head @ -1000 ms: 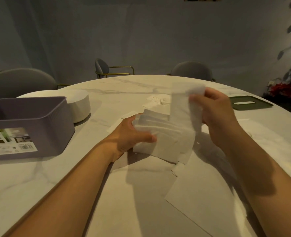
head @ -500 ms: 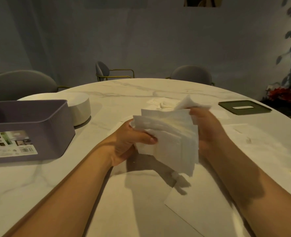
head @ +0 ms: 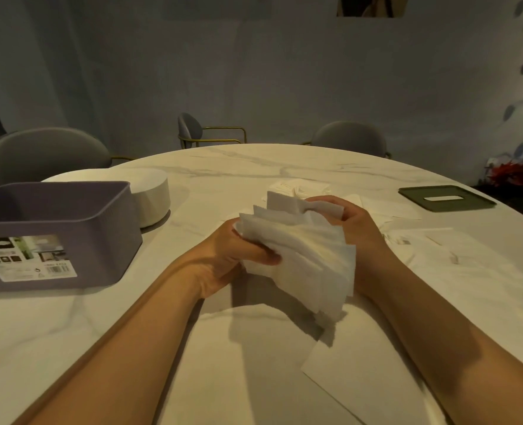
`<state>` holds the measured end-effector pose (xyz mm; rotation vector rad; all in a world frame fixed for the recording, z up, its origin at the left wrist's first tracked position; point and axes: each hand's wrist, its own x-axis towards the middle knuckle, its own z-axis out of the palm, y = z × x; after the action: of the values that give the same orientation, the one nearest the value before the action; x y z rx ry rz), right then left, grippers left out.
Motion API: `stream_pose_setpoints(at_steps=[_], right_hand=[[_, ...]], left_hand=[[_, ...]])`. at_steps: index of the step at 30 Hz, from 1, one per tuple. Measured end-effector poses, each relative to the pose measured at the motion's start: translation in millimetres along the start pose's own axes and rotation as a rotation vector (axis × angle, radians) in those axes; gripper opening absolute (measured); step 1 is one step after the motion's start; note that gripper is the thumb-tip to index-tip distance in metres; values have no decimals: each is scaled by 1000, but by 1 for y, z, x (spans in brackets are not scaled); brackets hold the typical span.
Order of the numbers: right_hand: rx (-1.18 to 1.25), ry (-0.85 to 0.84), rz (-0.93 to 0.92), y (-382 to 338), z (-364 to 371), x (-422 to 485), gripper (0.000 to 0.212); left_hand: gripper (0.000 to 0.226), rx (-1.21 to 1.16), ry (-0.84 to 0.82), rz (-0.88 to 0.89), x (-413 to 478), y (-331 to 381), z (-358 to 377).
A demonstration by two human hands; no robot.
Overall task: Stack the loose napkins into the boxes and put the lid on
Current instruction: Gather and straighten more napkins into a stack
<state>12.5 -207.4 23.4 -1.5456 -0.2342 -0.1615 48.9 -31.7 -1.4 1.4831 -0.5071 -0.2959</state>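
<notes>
From the head camera, a fanned bundle of white napkins (head: 297, 256) is held above the marble table (head: 254, 167), in the middle of the view. The sheets are uneven, with stepped edges at the top and corners hanging at the lower right. More loose napkins lie flat on the table: a large one (head: 346, 381) near the front edge under the right forearm, and a few (head: 303, 188) farther back behind the bundle. A purple box (head: 70, 228) with a printed label stands open on the left, well apart from the dark green lid (head: 447, 197), which lies flat at the far right.

The inside of the box cannot be seen from this angle. The bundle hides the left fingers and most of the right palm.

The left hand (head: 232, 259) grips the bundle's left edge, thumb pressed across the front. The right hand (head: 358, 228) holds its right side, fingers curled at the top with one sheet folded over them. Both forearms reach in from the bottom.
</notes>
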Motion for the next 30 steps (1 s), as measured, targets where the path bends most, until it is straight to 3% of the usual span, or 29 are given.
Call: stream_pose_setpoints(at_steps=[5,13,16,20,24,28,30], right_hand=[[-76,-32,12,6,-5,1,24],[8,-178,228,4,-9,6,12],[-23,-231,246,2,-8,4,9],[-65,-223,222,0,-9,2,18],[55,-214,274,-3,-6,-2,32],[-368,-121,71,9,1,-1,51],[-468,-40,-40,16,4,2,47]], left_hand=[[55,91,-9,3,3,-8,-5],[83,67,-19,-22,9,-12,-9],[70,89,-18,-14,9,-12,-9],[50,9,68,14,6,-12,-6],[74,-95,262,4,6,-12,-8],[67,-77,439,20,7,-9,-9],[67,-28,469,32,6,-8,-8]])
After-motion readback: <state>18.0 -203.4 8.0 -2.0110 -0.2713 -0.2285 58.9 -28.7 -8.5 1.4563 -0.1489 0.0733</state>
